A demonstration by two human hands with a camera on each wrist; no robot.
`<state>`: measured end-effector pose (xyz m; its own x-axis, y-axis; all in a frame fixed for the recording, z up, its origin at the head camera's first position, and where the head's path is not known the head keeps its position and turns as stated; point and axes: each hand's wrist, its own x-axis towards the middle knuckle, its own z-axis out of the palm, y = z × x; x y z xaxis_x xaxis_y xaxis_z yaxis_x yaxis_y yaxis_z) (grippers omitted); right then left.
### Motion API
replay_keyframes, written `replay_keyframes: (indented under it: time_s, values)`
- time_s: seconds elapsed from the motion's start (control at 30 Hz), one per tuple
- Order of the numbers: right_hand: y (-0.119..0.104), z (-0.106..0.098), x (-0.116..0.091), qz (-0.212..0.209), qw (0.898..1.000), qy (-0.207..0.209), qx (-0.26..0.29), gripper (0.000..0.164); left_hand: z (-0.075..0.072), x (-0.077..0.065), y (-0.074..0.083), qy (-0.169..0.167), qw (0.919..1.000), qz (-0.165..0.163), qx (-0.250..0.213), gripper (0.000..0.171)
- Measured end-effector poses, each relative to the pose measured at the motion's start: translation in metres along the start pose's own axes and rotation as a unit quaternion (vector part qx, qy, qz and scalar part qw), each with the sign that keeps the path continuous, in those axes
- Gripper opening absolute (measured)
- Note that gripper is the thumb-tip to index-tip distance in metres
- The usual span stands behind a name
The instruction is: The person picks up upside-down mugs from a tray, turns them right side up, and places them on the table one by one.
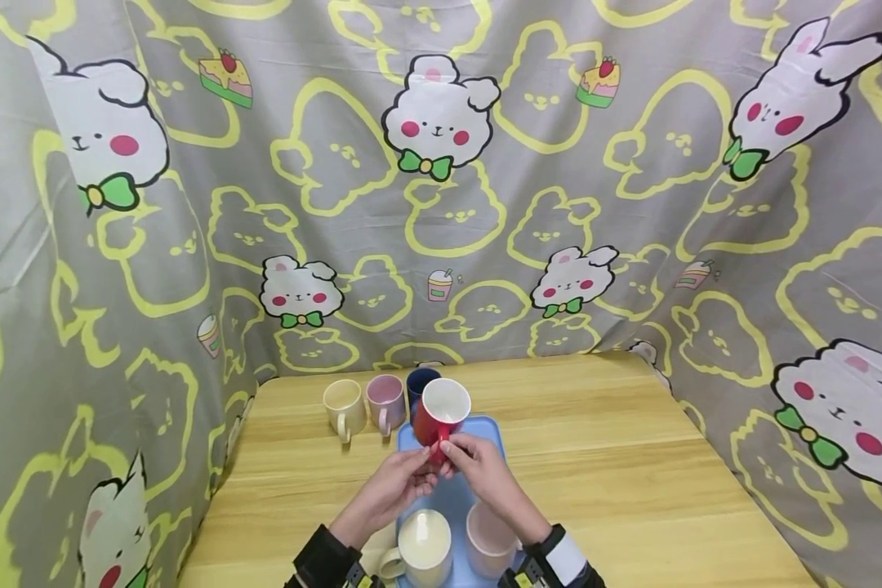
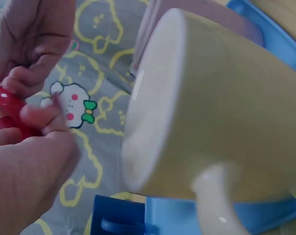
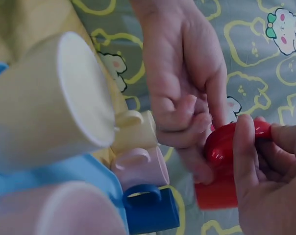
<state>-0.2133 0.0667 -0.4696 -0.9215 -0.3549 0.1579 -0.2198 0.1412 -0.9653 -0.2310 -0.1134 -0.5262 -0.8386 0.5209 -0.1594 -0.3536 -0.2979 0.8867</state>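
Above the blue tray (image 1: 452, 490), a red mug (image 1: 432, 423) with a white inside is held up, its handle toward the person and its mouth tipped into view. My right hand (image 1: 481, 469) pinches the handle between thumb and fingers. On the other side, my left hand (image 1: 404, 482) grips the lower part of the mug with its fingertips. In the right wrist view the red mug (image 3: 216, 193) shows between the left hand (image 3: 182, 83) and the right hand (image 3: 275, 191). Only a piece of the red mug (image 2: 11, 105) appears in the left wrist view.
On the tray's near end stand a cream mug (image 1: 425, 547) and a pale pink mug (image 1: 491, 543), just below the wrists. At the back left of the wooden table (image 1: 603, 457) are a yellow mug (image 1: 344, 406), a pink mug (image 1: 386, 400) and a navy mug (image 1: 420, 382). Patterned cloth (image 1: 485, 204) surrounds the table.
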Motion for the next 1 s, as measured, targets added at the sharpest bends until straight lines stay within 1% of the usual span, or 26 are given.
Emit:
replay_keyframes:
  time_s: [0.07,0.17,0.23,0.33,0.4,0.5,0.63,0.73,0.83,0.93,1.0]
  values:
    - [0.0,-0.004,0.003,-0.002,1.0,0.013,-0.023,0.023,0.0,-0.001,0.001,-0.006,0.9998,-0.011,0.014,0.039]
    - [0.014,-0.013,0.013,0.009,0.999,0.039,-0.029,0.023,-0.004,-0.004,0.001,0.007,0.9989,-0.012,0.045,0.044]
    - [0.027,-0.019,0.022,0.022,0.997,0.066,-0.028,0.024,-0.008,-0.008,0.001,0.024,0.997,-0.002,0.073,0.046]
    - [0.046,-0.029,0.037,0.038,0.993,0.103,-0.045,0.026,-0.018,-0.016,0.001,0.044,0.9936,0.015,0.103,0.047]
    - [0.053,-0.036,0.046,0.054,0.99,0.118,-0.059,0.025,-0.025,-0.022,0.001,0.054,0.9922,0.022,0.11,0.046]
    - [0.062,-0.046,0.062,0.069,0.986,0.131,-0.075,0.022,-0.036,-0.032,-0.002,0.059,0.993,0.026,0.099,0.042]
    - [0.077,-0.054,0.086,0.085,0.984,0.129,-0.085,0.021,-0.048,-0.042,-0.008,0.071,0.9929,0.037,0.088,0.037]
    - [0.09,-0.058,0.101,0.11,0.984,0.116,-0.081,0.023,-0.052,-0.046,-0.012,0.086,0.9917,0.041,0.086,0.04]
    - [0.104,-0.059,0.109,0.137,0.982,0.107,-0.074,0.025,-0.053,-0.049,-0.016,0.094,0.991,0.038,0.087,0.043]
    - [0.116,-0.059,0.117,0.155,0.98,0.107,-0.071,0.026,-0.054,-0.05,-0.016,0.102,0.9902,0.035,0.088,0.037]
    - [0.123,-0.056,0.121,0.156,0.979,0.105,-0.074,0.025,-0.056,-0.051,-0.016,0.108,0.9895,0.037,0.089,0.034]
